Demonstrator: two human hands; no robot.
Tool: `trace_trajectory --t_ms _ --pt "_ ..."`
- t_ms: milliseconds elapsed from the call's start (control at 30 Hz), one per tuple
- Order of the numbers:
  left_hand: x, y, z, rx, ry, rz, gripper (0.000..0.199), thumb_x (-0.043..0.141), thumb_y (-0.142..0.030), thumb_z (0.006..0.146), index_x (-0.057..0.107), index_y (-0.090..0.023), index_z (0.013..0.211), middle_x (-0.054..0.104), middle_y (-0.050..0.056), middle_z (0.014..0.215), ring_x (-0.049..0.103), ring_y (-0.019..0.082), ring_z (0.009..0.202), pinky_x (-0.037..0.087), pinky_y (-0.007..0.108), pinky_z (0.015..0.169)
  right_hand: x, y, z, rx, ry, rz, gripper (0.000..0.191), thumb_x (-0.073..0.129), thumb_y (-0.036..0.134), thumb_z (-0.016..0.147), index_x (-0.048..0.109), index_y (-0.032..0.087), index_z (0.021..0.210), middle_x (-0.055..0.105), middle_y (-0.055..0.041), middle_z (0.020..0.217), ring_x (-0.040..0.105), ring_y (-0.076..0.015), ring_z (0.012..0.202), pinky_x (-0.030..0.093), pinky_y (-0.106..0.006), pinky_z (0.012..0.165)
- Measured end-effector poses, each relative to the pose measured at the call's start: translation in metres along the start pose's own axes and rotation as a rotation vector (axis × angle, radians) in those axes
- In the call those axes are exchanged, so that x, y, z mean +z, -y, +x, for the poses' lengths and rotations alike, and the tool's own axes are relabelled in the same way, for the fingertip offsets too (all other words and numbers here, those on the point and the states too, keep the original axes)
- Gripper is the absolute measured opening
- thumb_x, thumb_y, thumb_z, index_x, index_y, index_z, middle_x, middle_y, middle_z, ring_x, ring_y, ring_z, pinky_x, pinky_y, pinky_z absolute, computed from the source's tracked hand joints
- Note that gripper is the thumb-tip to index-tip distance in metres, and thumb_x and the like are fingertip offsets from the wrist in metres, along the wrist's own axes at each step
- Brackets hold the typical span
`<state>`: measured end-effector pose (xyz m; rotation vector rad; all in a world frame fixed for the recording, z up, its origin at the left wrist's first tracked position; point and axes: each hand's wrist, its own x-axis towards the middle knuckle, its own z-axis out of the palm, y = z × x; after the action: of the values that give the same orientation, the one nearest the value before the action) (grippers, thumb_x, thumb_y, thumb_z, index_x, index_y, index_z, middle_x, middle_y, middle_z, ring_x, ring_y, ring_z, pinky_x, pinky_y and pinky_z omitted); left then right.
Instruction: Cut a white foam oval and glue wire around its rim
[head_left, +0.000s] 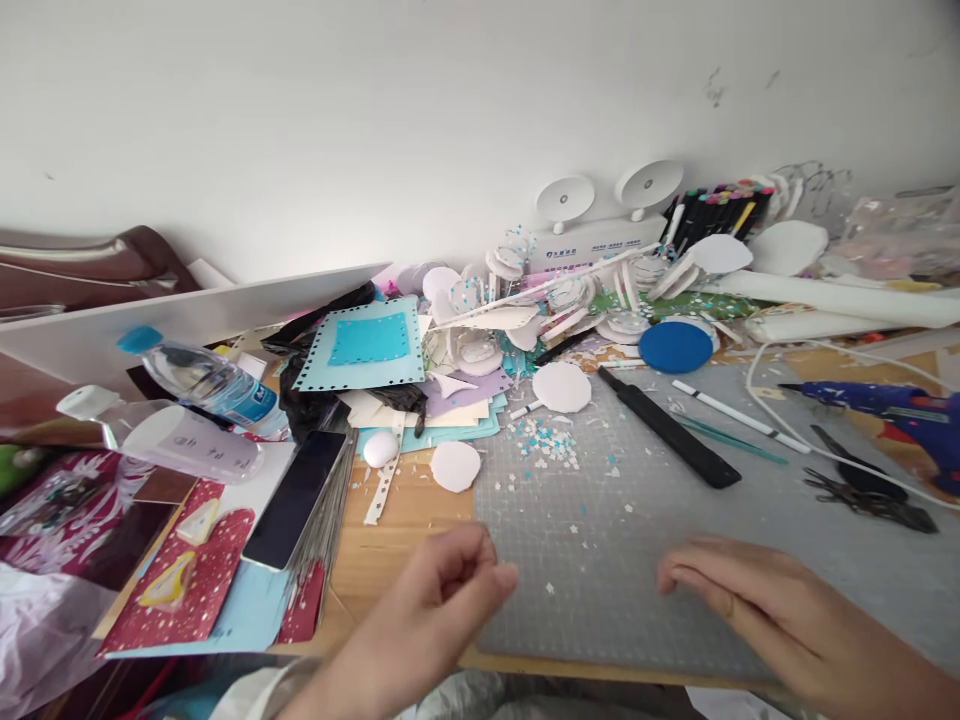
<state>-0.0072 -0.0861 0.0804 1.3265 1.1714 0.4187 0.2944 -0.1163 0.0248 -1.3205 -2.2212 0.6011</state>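
My left hand (pixel 454 590) is above the front edge of the desk, by the mat's left side. Its fingers are curled in loosely with the thumb alongside, and nothing shows in it. To the right, my right hand (pixel 750 595) hovers over the grey cutting mat (pixel 600 550), fingers bent and pressed together; I see nothing in its grasp. Between and beyond the hands lie tiny white and blue paper stars (pixel 551 442). Two white paper discs, one round (pixel 562 387) and one smaller (pixel 456 466), lie behind them.
A black-handled cutter (pixel 671 425), a white pen (pixel 739 415), teal tweezers (pixel 731 438), scissors (pixel 870 490) and a blue glue gun (pixel 885 405) lie right. A phone (pixel 295 500) and two bottles (pixel 202 375) are left. Paper pieces pile up along the wall; a blue lid (pixel 676 346) sits among them.
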Motion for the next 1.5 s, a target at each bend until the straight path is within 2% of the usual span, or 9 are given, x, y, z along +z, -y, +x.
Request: trace_trajectory --t_ms 267,433,667,800,900,1067,1233,1333,1500 --pt "0.044 0.025 0.013 -0.055 -0.033 -0.090 0.062 0.029 -0.072 0.089 0.032 -0.023 0.053 0.032 -0.005 0.054 0.031 0.012 0.056 0.028 0.029 0.059 0.028 0.009 -0.003 -0.012 0.078 -0.036 0.031 0.043 0.017 0.093 0.069 0.027 0.106 0.077 -0.0019 0.102 0.074 -0.0173 0.091 0.060 -0.027 0.079" --pt "0.070 0.038 0.025 -0.053 -0.014 -0.133 0.071 0.029 -0.085 0.080 0.033 -0.023 0.045 0.029 -0.006 0.044 0.027 0.010 0.047 0.025 0.029 0.054 0.039 0.043 0.011 0.131 0.148 0.257 0.025 0.045 0.025 0.097 0.064 0.025 0.114 0.074 -0.0053 0.108 0.071 -0.0182 0.097 0.058 -0.027 0.082" --pt "0.067 0.040 0.016 -0.036 0.071 -0.056 0.077 0.014 -0.085 0.081 0.036 -0.023 0.042 0.031 -0.003 0.042 0.032 0.011 0.046 0.027 0.029 0.054 0.052 0.058 0.029 0.282 0.170 0.679 0.026 0.047 0.040 0.098 0.065 0.022 0.095 0.070 -0.0009 0.085 0.066 -0.0152 0.081 0.053 -0.024 0.076" --pt "0.058 0.039 0.012 -0.037 0.078 -0.076 0.072 0.020 -0.084 0.083 0.034 -0.023 0.047 0.031 -0.004 0.047 0.030 0.011 0.050 0.026 0.029 0.055 0.052 0.047 0.026 0.360 0.043 0.612 0.028 0.047 0.044 0.097 0.066 0.023 0.098 0.063 0.0004 0.077 0.060 -0.0138 0.071 0.049 -0.022 0.064" --pt "0.056 0.041 0.011 -0.044 0.061 -0.116 0.067 0.029 -0.078 0.087 0.035 -0.022 0.050 0.031 -0.004 0.049 0.029 0.011 0.051 0.025 0.029 0.055 0.053 0.045 0.022 0.351 0.095 0.590 0.029 0.046 0.045 0.097 0.065 0.024 0.105 0.058 0.0023 0.070 0.056 -0.0129 0.064 0.047 -0.022 0.058" --pt "0.054 0.036 0.009 0.035 -0.075 -0.126 0.044 0.043 -0.062 0.092 0.050 -0.021 0.077 0.037 -0.005 0.063 0.034 0.013 0.059 0.029 0.026 0.058 0.062 0.051 0.021 0.311 0.152 0.573 0.030 0.043 0.038 0.099 0.062 0.024 0.118 0.069 -0.0015 0.085 0.064 -0.0158 0.077 0.052 -0.025 0.068" --pt "0.053 0.034 0.010 0.056 -0.191 -0.054 0.052 0.037 -0.061 0.095 0.044 -0.021 0.063 0.038 -0.003 0.062 0.036 0.013 0.061 0.030 0.027 0.059 0.062 0.051 0.016 0.238 0.135 0.472 0.029 0.043 0.032 0.099 0.063 0.025 0.120 0.073 -0.0028 0.093 0.069 -0.0165 0.083 0.056 -0.025 0.072" --pt "0.048 0.040 0.014 0.036 -0.300 -0.082 0.058 0.036 -0.066 0.093 0.042 -0.021 0.058 0.035 -0.004 0.057 0.034 0.013 0.057 0.030 0.027 0.058 0.056 0.031 0.001 0.109 0.086 0.234 0.027 0.045 0.024 0.096 0.067 0.027 0.112 0.074 -0.0032 0.101 0.071 -0.0174 0.090 0.057 -0.026 0.078" --pt "0.046 0.048 0.019 0.028 -0.342 -0.108 0.062 0.036 -0.069 0.091 0.046 -0.020 0.055 0.033 -0.004 0.052 0.034 0.013 0.054 0.029 0.027 0.057 0.047 -0.006 -0.026 -0.053 -0.203 -0.295 0.034 0.045 0.013 0.086 0.069 0.023 0.108 0.076 -0.0068 0.096 0.071 -0.0249 0.084 0.055 -0.039 0.076"
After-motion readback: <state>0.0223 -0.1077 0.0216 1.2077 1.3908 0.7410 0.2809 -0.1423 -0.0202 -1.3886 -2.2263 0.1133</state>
